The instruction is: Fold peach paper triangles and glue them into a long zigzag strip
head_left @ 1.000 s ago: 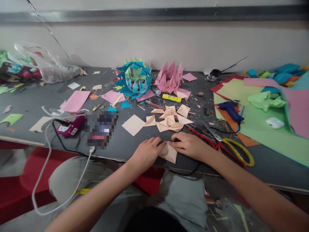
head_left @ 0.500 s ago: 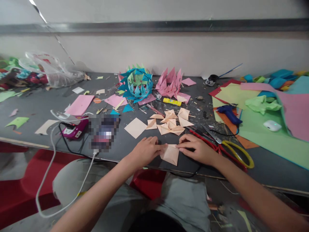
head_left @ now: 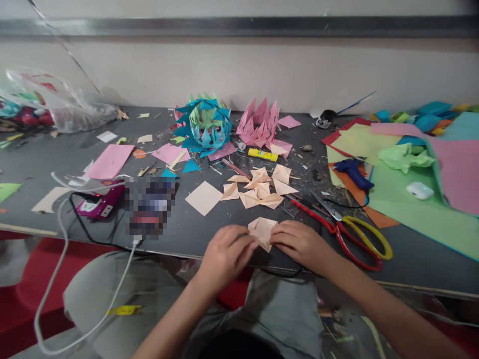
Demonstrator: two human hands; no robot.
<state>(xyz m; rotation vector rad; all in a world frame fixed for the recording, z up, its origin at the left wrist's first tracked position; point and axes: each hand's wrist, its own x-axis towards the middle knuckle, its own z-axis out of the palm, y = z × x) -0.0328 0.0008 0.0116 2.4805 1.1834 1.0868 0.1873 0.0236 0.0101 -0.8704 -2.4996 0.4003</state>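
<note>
Both hands meet on a small peach folded paper piece (head_left: 262, 231) at the near edge of the dark table (head_left: 209, 227). My left hand (head_left: 227, 252) pinches its left side with curled fingers. My right hand (head_left: 299, 243) presses and grips its right side. Just beyond lie several peach folded triangles (head_left: 262, 187) and one flat peach square (head_left: 203, 197).
Red-and-yellow scissors (head_left: 346, 230) lie right of my right hand. A blue glue gun (head_left: 354, 172), coloured sheets (head_left: 411, 199) and a white mouse (head_left: 419, 190) are at the right. A blue-green paper flower (head_left: 204, 124), pink paper flower (head_left: 260, 122) and glue stick (head_left: 264, 154) sit behind. Cables and a blurred device (head_left: 149, 204) are left.
The peach piece has gone from a flatter shape to a smaller folded one, and both hands have drawn closer together on it, nearer the table edge.
</note>
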